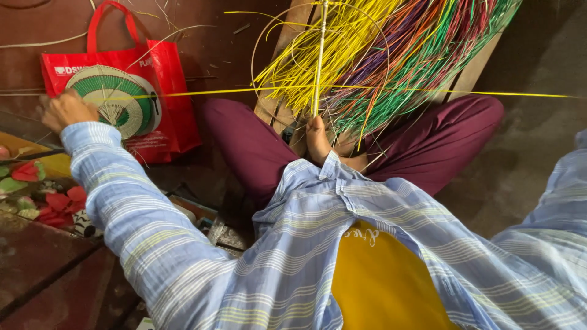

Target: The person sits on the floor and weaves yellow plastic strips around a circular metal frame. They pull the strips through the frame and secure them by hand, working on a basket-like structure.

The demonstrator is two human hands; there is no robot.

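My left hand (66,110) is stretched out to the far left with its fingers closed on the end of a long yellow strand (391,90). The strand runs taut and level across the whole view to the right edge. Behind it, a bundle of yellow, green, purple and orange strips (397,49) fans out from a wooden frame (278,91) between my knees. A bare foot (318,142) presses against the frame's base. Of my right arm only the striped sleeve (559,201) shows; the hand is out of view.
A red carrier bag (168,116) stands at the left with a round green-and-cream woven fan (113,98) leaning on it. Red and green woven pieces (58,200) lie on the dark wooden boards at the lower left. Bare concrete floor (526,153) is at the right.
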